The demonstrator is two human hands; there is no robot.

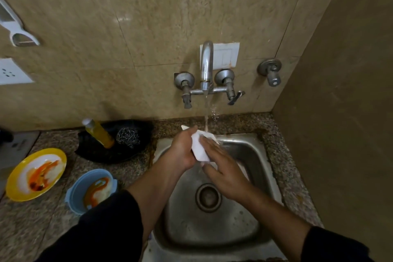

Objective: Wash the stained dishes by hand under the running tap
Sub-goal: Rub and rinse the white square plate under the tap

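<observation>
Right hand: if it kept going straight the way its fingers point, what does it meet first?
The right hand points up-left, fingers already flat against the white dish that the left hand holds under the running water. So the dish comes first. Depth is hard to judge from this single view.

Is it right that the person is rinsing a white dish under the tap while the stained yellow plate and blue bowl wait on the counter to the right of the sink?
Not quite. The head view shows the yellow plate and blue bowl on the counter left of the sink, not right. The rest holds: both hands rinse the white dish under the tap.
</observation>
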